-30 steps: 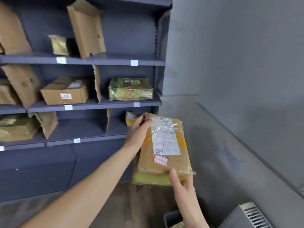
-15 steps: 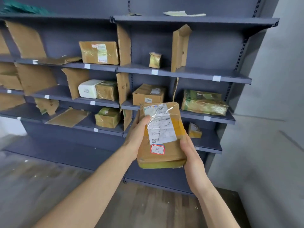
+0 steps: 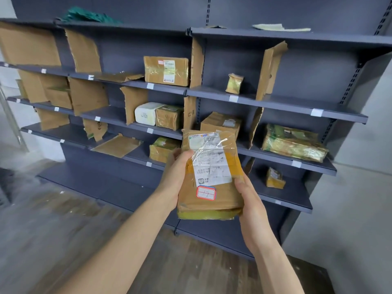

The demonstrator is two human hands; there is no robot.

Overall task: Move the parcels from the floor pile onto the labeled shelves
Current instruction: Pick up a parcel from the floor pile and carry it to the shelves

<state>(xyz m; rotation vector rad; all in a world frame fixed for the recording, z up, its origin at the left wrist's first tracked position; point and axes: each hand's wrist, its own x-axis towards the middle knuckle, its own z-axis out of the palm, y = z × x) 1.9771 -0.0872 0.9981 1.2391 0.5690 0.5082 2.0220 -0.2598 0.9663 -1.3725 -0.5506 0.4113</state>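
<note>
A flat brown taped parcel (image 3: 218, 200) with a white shipping label and a red-edged sticker is held up in front of the dark grey shelves (image 3: 273, 101). My left hand (image 3: 177, 172) grips its left edge, thumb over the front. My right hand (image 3: 247, 196) holds its lower right edge. Small white tags (image 3: 233, 98) mark the shelf fronts. Several parcels lie on the shelves, among them a labelled box (image 3: 166, 71), a white pack (image 3: 146, 113) and a shiny wrapped bundle (image 3: 293, 143). The floor pile is out of view.
Torn cardboard dividers (image 3: 270, 68) stand upright between the shelf bays. A green cloth (image 3: 89, 16) lies on the top shelf at left. Wood-look floor (image 3: 63, 230) spreads below; a grey wall (image 3: 369, 134) closes the right side.
The view has swung left and back, bringing more shelf bays into sight. My right hand moved from the parcel's bottom edge up to its right side. The parcel stays held in both hands.
</note>
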